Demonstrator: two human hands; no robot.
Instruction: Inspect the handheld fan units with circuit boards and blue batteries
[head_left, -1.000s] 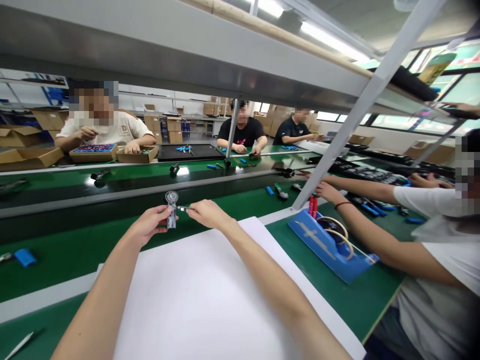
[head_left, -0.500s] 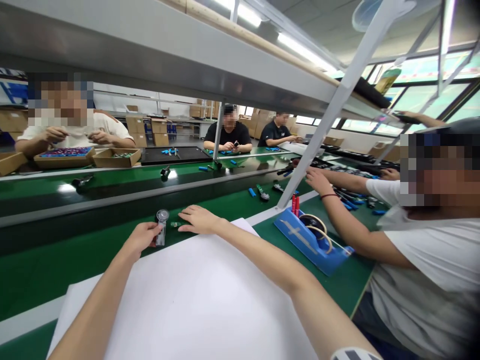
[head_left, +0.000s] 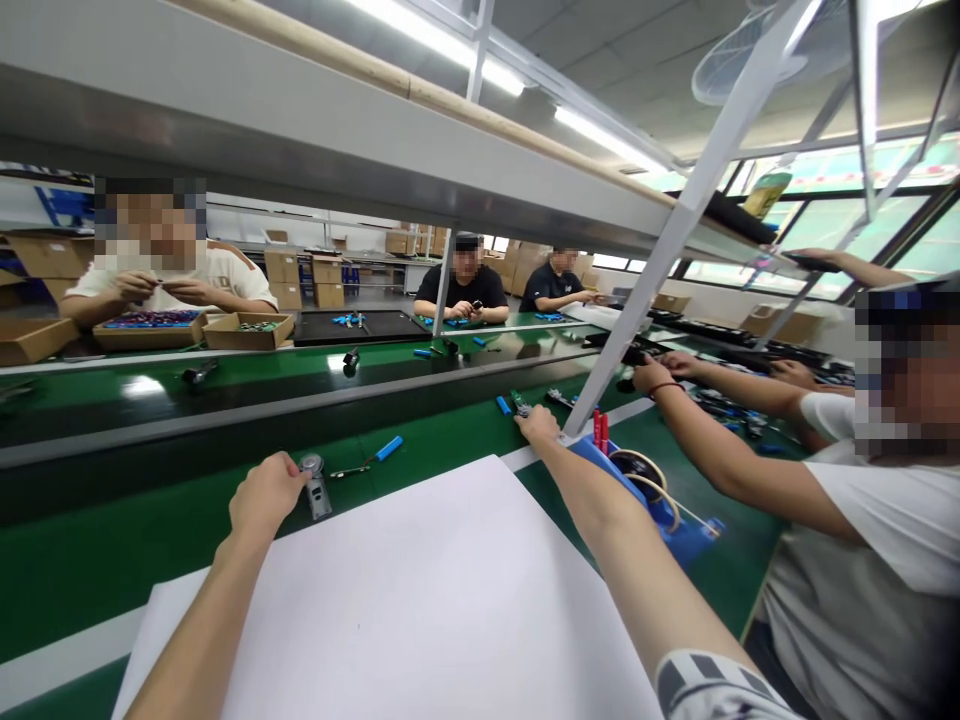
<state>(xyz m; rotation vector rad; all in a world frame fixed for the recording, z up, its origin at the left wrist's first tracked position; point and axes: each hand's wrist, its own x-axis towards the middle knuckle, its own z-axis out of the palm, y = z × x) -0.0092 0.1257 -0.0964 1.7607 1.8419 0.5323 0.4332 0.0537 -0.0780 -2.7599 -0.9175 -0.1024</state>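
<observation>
Left hand (head_left: 264, 492): pinches grey housing (head_left: 318, 496) by round end; hold steady.
Right hand (head_left: 539, 424): at green board (head_left: 517, 398), grip unclear; favour edges.

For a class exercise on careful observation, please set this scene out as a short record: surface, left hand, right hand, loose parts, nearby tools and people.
Surface: green bench, white sheet in front
Left hand: left hand, grip on grey housing
Right hand: right hand, fingertips at green board; firm hold unclear
Loose parts: blue cylinder beside thin strip
Nearby tools: blue tape dispenser, red pens
People: three people opposite, co-worker at right
</observation>
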